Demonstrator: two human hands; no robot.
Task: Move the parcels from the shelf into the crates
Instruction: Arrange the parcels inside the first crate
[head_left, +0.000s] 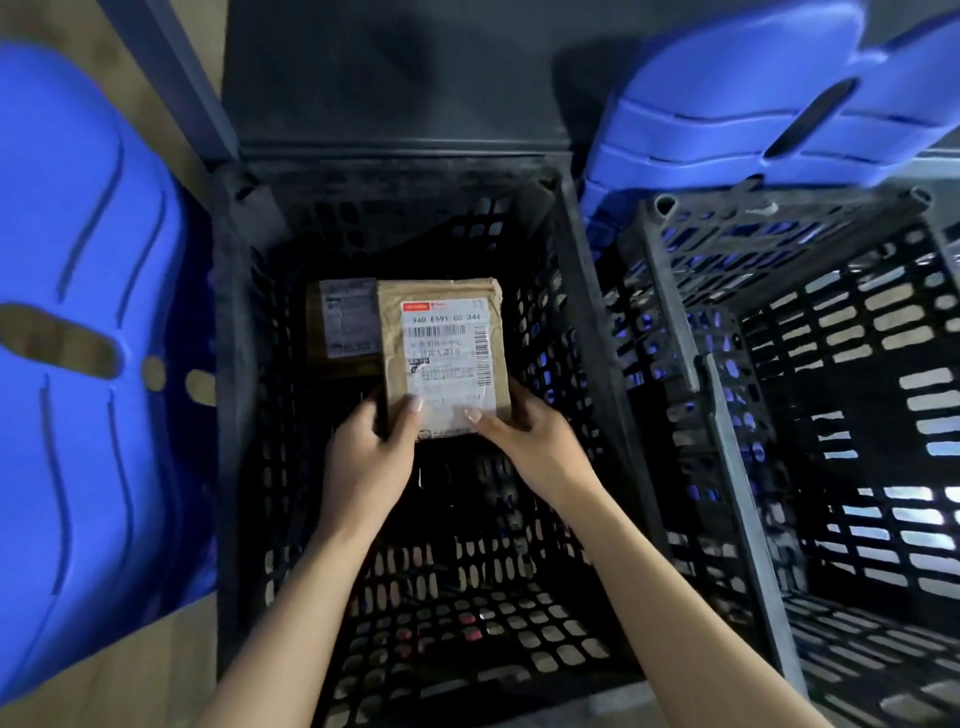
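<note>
A brown cardboard parcel with a white shipping label is down inside the black perforated crate in the middle of the view. My left hand grips its near left corner, thumb on the label. My right hand grips the near right corner, thumb on top as well. A second brown parcel lies on the crate floor just left of the first and partly under it.
A second black perforated crate stands to the right, with nothing seen inside. Blue plastic stools are at the left and upper right. A dark shelf surface runs behind the crates. Brown floor shows at lower left.
</note>
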